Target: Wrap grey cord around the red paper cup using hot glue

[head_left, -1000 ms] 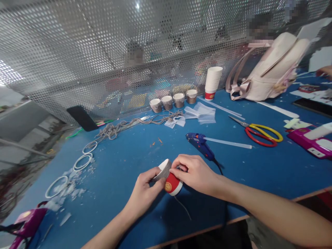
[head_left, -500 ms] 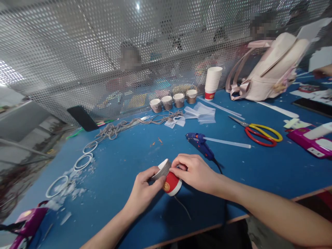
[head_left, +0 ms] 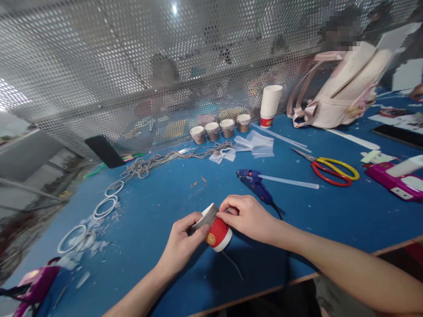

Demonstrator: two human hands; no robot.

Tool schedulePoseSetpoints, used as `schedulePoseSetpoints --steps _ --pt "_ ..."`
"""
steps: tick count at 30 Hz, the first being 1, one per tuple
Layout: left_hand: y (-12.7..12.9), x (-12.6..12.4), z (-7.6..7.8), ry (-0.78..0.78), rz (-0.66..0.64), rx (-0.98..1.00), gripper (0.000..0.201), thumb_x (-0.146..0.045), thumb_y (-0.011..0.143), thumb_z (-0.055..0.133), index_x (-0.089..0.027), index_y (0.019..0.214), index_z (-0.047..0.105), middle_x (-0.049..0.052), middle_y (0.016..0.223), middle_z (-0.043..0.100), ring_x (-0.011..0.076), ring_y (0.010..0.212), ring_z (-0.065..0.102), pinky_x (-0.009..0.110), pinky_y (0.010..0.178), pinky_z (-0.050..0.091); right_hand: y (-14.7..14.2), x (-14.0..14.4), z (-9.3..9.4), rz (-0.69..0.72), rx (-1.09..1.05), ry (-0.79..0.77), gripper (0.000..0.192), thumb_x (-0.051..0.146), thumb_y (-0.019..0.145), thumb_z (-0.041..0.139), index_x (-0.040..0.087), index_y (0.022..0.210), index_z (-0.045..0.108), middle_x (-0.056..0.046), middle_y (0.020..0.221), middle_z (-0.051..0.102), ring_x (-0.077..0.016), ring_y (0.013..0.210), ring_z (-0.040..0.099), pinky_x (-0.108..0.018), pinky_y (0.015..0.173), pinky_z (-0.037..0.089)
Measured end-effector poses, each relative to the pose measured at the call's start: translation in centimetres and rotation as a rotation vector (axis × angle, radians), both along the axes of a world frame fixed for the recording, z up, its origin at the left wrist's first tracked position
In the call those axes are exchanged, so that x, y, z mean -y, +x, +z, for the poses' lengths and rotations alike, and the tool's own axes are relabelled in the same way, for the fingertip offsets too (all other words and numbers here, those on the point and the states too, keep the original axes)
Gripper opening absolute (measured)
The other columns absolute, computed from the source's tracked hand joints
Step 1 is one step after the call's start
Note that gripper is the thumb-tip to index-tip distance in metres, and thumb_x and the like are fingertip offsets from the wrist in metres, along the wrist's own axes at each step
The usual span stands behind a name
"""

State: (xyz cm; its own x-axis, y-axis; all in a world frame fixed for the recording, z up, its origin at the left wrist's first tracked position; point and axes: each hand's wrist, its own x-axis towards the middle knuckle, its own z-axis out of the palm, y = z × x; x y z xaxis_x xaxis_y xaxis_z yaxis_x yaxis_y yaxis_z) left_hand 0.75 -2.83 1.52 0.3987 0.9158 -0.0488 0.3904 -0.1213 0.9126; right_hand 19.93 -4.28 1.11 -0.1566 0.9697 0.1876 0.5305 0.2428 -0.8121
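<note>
A small paper cup point(head_left: 215, 230) with a red lower band and a gold emblem lies on its side above the blue table point(head_left: 158, 207), its upper part wrapped in grey cord. My left hand point(head_left: 183, 240) grips the cup's rim end from the left. My right hand point(head_left: 248, 217) pinches the cup's wrapped part from the right with its fingertips. A thin grey cord point(head_left: 233, 264) trails from the cup toward the table's near edge. A blue glue gun point(head_left: 256, 185) lies just beyond my right hand.
Red-and-yellow scissors point(head_left: 330, 167), a clear glue stick point(head_left: 291, 181), plastic sleeves point(head_left: 259, 145), a stack of paper cups point(head_left: 271, 105), several cord-wrapped cups point(head_left: 220, 127), a cord bundle point(head_left: 155, 162), white rings point(head_left: 105, 204), a pink backpack point(head_left: 346, 92) and a perforated metal screen point(head_left: 132, 66) surround me.
The cup has turned slightly in my hands and shifted a little left; the emblem now sits lower and further left. Both hands keep their hold.
</note>
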Motion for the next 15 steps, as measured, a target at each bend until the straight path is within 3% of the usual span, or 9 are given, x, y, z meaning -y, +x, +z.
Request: schedulePoseSetpoints --steps 7,15 --pt "-0.21 -0.24 -0.32 0.017 -0.040 -0.007 0.022 -0.032 0.077 0.057 -0.015 0.063 0.059 -0.001 0.063 0.056 0.0124 0.062 0.046 0.023 0.060 0.037 0.10 -0.07 0.22 0.033 -0.122 -0.146 0.009 0.018 0.077 0.063 0.016 0.069 0.064 0.007 0.053 0.046 -0.0065 0.050 0.039 -0.019 0.049 0.030" --pt "-0.17 -0.37 -0.13 0.013 -0.055 -0.016 0.016 -0.028 0.078 0.058 -0.016 0.076 0.068 0.000 0.070 0.063 0.0125 0.064 0.052 0.022 0.062 0.040 -0.09 0.15 0.20 0.030 -0.130 -0.135 0.008 0.020 0.077 0.063 0.017 0.070 0.064 0.006 0.056 0.048 -0.0072 0.052 0.041 -0.019 0.048 0.029"
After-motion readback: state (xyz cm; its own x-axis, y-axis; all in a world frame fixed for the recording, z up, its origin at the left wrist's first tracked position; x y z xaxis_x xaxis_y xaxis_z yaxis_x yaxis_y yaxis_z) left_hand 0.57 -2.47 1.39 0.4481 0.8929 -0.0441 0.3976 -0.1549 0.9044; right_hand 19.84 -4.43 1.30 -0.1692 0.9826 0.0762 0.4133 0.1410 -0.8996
